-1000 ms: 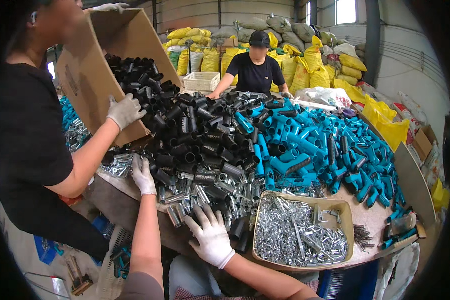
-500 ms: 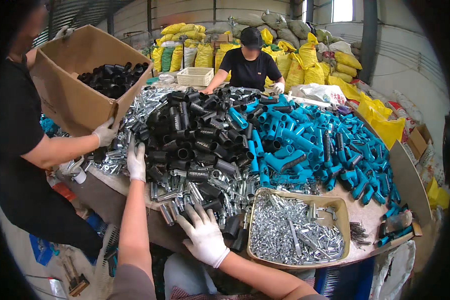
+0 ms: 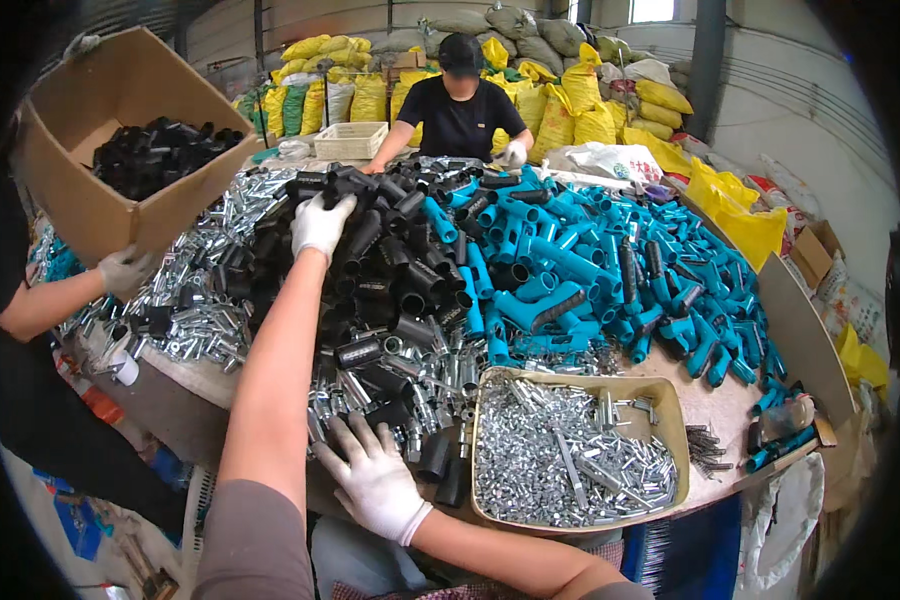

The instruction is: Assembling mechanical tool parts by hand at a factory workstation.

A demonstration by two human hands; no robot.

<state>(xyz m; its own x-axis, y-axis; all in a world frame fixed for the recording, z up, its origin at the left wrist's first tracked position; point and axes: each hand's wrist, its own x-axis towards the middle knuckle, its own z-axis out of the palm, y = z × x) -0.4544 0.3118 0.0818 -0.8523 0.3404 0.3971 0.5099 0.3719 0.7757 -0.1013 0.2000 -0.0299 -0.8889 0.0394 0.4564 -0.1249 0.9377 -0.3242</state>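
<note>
a person's left hand point(image 3: 321, 226), fingers half bent, grip unclear, rests on black tubes point(image 3: 372, 250) inward of the worktop's near edge point(image 3: 185, 400), where the right hand point(image 3: 378, 484), spread, gripping nothing, should guard metal tubes point(image 3: 425, 411) against rolling.

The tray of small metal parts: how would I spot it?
Find the table heaped with black tubes and turquoise parts. At its near edge, right of the right hand, sits the pale tray. Unlike those loose heaps, its silvery bits lie walled in.
</note>
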